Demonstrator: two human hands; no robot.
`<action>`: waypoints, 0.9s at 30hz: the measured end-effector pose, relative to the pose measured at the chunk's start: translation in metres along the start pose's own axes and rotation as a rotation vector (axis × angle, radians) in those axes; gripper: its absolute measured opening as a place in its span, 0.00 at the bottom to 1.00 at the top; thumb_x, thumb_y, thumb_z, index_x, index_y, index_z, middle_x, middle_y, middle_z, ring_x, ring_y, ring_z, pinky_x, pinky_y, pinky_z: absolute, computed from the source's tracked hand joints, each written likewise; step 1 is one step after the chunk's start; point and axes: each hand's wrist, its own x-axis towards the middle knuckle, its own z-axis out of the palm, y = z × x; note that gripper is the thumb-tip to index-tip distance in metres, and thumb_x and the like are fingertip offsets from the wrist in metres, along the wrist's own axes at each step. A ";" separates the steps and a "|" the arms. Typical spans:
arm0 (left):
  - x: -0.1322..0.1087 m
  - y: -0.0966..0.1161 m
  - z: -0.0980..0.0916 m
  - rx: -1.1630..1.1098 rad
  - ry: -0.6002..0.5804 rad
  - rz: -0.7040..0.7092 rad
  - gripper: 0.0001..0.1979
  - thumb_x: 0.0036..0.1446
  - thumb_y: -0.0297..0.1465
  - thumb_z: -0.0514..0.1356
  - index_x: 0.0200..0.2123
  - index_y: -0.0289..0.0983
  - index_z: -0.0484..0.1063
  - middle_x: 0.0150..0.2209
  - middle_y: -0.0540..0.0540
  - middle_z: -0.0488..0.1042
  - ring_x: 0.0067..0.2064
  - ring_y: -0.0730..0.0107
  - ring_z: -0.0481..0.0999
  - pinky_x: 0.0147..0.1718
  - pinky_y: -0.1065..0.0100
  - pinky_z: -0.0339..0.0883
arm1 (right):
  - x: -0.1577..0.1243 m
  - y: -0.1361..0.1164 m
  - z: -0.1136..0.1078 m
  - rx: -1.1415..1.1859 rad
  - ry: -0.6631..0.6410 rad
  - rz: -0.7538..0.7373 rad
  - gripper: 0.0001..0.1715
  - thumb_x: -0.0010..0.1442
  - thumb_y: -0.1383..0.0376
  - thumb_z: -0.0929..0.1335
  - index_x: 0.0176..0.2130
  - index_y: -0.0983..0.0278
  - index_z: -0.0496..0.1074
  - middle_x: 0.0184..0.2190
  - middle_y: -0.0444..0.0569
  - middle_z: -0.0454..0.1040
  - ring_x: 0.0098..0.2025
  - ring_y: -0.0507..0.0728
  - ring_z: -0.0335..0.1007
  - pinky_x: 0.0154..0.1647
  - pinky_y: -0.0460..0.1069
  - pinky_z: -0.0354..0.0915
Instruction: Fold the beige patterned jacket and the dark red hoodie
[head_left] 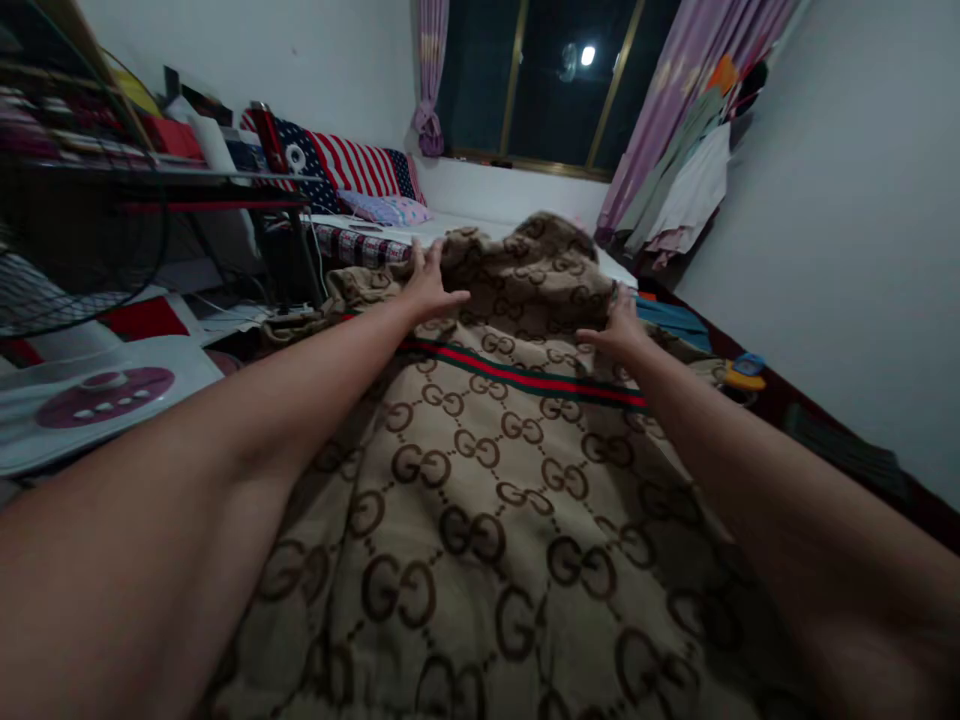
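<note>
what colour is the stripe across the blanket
Red between two dark green bands, running across the tan monogram blanket just below both hands; seen in the head view.

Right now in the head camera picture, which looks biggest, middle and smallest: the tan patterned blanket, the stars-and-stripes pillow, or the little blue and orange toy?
1. Tan patterned blanket, under both hands.
2. Stars-and-stripes pillow, though it lies farther away.
3. Blue and orange toy, smallest.
</note>
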 end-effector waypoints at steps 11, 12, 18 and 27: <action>-0.168 -0.007 0.018 0.392 -0.789 0.286 0.36 0.61 0.55 0.46 0.68 0.47 0.47 0.70 0.42 0.41 0.70 0.49 0.39 0.64 0.46 0.36 | -0.172 0.038 -0.013 -0.377 -0.581 -0.269 0.33 0.67 0.49 0.55 0.66 0.57 0.54 0.69 0.52 0.49 0.70 0.65 0.41 0.66 0.66 0.48; -0.176 -0.010 0.019 0.417 -0.731 0.300 0.35 0.63 0.54 0.44 0.68 0.47 0.47 0.70 0.42 0.42 0.70 0.51 0.39 0.64 0.46 0.36 | -0.180 0.046 -0.014 -0.358 -0.569 -0.251 0.33 0.67 0.50 0.54 0.66 0.60 0.55 0.69 0.53 0.49 0.70 0.64 0.42 0.66 0.64 0.48; -0.182 -0.011 0.021 0.496 -0.656 0.316 0.32 0.64 0.52 0.42 0.67 0.48 0.48 0.70 0.43 0.45 0.70 0.53 0.44 0.63 0.51 0.42 | -0.194 0.064 -0.017 -0.250 -0.463 -0.234 0.34 0.66 0.49 0.55 0.64 0.61 0.60 0.68 0.54 0.52 0.69 0.65 0.45 0.67 0.63 0.49; -0.183 -0.009 0.021 0.468 -0.613 0.305 0.30 0.65 0.51 0.42 0.66 0.47 0.52 0.69 0.45 0.49 0.69 0.56 0.47 0.63 0.51 0.44 | -0.195 0.066 -0.018 -0.002 -0.360 -0.167 0.30 0.62 0.48 0.61 0.57 0.60 0.69 0.63 0.53 0.62 0.66 0.62 0.54 0.66 0.61 0.51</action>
